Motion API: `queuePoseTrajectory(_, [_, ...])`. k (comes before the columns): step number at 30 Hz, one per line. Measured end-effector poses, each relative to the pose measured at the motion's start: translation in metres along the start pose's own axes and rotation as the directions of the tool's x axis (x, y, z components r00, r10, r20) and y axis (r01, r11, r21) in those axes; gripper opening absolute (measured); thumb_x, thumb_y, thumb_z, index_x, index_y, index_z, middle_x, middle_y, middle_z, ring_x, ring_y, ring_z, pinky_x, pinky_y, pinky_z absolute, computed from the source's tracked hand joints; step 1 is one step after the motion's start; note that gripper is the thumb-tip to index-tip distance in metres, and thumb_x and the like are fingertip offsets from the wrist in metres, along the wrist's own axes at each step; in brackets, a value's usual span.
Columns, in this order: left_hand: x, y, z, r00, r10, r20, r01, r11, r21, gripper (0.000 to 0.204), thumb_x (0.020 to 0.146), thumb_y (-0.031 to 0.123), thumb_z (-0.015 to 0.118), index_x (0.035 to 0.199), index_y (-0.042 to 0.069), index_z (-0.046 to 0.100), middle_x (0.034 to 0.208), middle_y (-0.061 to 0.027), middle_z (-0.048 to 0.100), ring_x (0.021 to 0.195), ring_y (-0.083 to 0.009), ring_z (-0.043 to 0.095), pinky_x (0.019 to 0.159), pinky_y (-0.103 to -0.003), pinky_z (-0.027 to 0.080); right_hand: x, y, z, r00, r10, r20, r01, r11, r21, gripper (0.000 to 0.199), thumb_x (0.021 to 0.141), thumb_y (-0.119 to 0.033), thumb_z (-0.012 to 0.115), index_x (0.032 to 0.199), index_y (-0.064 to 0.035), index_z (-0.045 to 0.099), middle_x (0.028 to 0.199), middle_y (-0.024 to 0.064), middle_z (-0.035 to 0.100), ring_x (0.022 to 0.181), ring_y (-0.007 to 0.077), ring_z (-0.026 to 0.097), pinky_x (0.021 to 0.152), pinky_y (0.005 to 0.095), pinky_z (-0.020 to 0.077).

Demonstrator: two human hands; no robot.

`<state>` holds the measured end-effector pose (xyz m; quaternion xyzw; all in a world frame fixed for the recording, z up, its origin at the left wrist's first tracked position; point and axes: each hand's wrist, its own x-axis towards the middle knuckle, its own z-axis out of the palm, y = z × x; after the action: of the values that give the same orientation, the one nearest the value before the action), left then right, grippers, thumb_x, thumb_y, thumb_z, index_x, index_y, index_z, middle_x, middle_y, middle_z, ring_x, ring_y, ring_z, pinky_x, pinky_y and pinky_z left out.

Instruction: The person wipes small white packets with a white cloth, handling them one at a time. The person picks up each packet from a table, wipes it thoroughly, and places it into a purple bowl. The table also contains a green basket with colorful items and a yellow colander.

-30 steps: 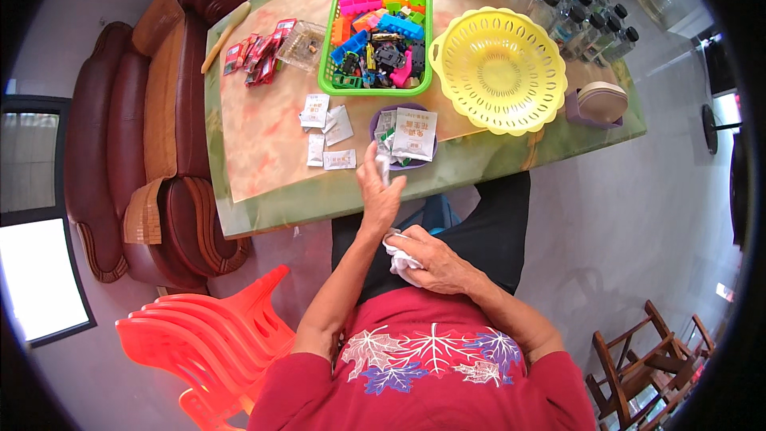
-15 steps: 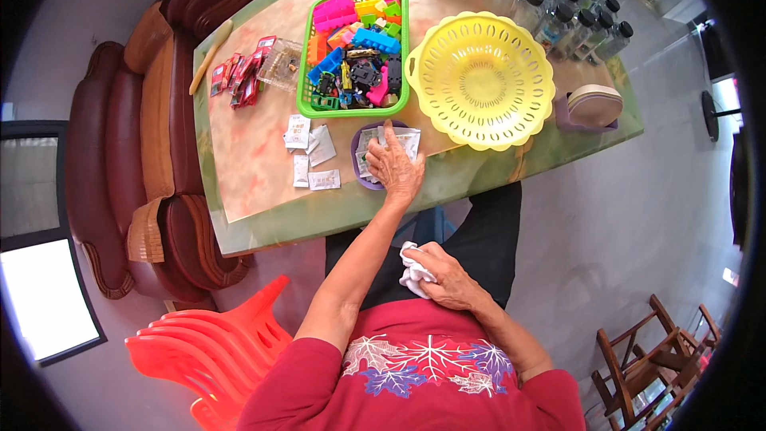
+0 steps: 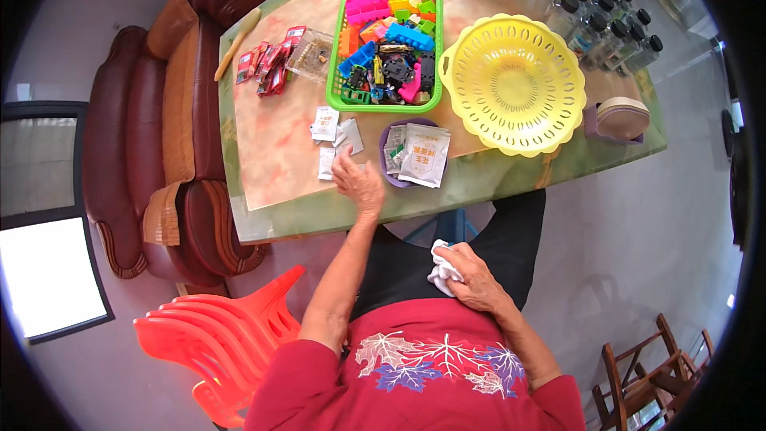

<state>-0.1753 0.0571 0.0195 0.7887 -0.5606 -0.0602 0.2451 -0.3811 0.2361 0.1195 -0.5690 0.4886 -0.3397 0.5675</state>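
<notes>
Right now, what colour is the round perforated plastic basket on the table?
The round perforated plastic basket is yellow, seen best in the head view.

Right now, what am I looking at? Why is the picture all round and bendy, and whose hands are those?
The picture comes from a camera worn on a person's head, looking down. Its lens sees very wide, so straight edges bend.

The two arms coming up from the bottom belong to that person. The left hand reaches onto the table and touches small white packets. The right hand rests in the lap, holding a crumpled white cloth.

On the table you can see a green basket full of colourful toy blocks, an empty yellow basket, a purple dish with more packets, and dark-capped bottles. A brown sofa and red plastic chairs stand beside it.
</notes>
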Motion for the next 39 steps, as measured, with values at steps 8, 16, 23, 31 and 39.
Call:
queuePoseTrajectory(8, [0.039, -0.067, -0.034, 0.864, 0.248, 0.438, -0.331, 0.935, 0.125, 0.048, 0.061, 0.023, 0.078, 0.104, 0.012, 0.057, 0.108, -0.0077, 0.049, 0.107, -0.0312, 0.043, 0.087, -0.048, 0.034, 0.002, -0.001, 0.006, 1.0, -0.028, 0.014, 0.029, 0.998, -0.059, 0.049, 0.077, 0.0, 0.057, 0.125, -0.0049, 0.051, 0.105, 0.0174, 0.052, 0.092, 0.0336, 0.057, 0.081, 0.0359, 0.0464])
queuePoseTrajectory(16, [0.029, -0.078, -0.037, 0.849, 0.361, 0.387, -0.399, 0.917, 0.018, 0.029, 0.069, 0.027, 0.078, 0.076, 0.009, 0.056, 0.084, -0.0075, 0.059, 0.071, -0.0276, 0.057, 0.06, -0.044, 0.041, 0.005, -0.008, 0.014, 0.998, -0.042, 0.038, 0.045, 0.995, -0.094, 0.049, 0.076, 0.001, 0.057, 0.124, -0.0036, 0.051, 0.106, 0.0176, 0.052, 0.093, 0.0337, 0.057, 0.082, 0.0355, 0.0464])
queuePoseTrajectory(23, [-0.048, 0.002, -0.101, 0.552, 0.108, 0.827, 0.814, 0.145, -0.562, 0.011, 0.091, 0.014, 0.061, 0.086, 0.007, 0.054, 0.098, -0.0113, 0.065, 0.073, -0.0155, 0.064, 0.066, -0.029, 0.055, 0.026, -0.03, 0.014, 0.968, -0.182, -0.175, 0.163, 0.98, -0.114, 0.051, 0.074, 0.005, 0.059, 0.124, -0.0019, 0.052, 0.106, 0.0188, 0.054, 0.096, 0.0333, 0.057, 0.084, 0.0354, 0.0458])
queuePoseTrajectory(31, [-0.097, 0.023, -0.103, 0.381, 0.152, 0.912, 0.883, -0.353, -0.31, 0.03, 0.099, 0.02, 0.047, 0.123, 0.002, 0.051, 0.113, -0.0076, 0.061, 0.104, -0.0167, 0.059, 0.093, -0.031, 0.048, 0.071, -0.029, 0.036, 0.891, -0.373, -0.261, 0.216, 0.851, -0.479, 0.048, 0.071, 0.0, 0.063, 0.118, -0.0027, 0.054, 0.108, 0.0189, 0.05, 0.096, 0.0372, 0.052, 0.085, 0.042, 0.0444])
queuePoseTrajectory(39, [-0.114, 0.041, -0.127, 0.22, 0.482, 0.848, 0.939, -0.339, -0.051, 0.039, 0.101, 0.027, 0.039, 0.134, 0.007, 0.042, 0.13, -0.0074, 0.052, 0.123, -0.019, 0.047, 0.104, -0.038, 0.039, 0.066, -0.015, 0.036, 0.864, -0.314, -0.393, 0.127, 0.892, -0.434, 0.046, 0.072, -0.003, 0.064, 0.117, -0.0039, 0.055, 0.103, 0.0176, 0.051, 0.095, 0.0372, 0.052, 0.082, 0.0426, 0.0449])
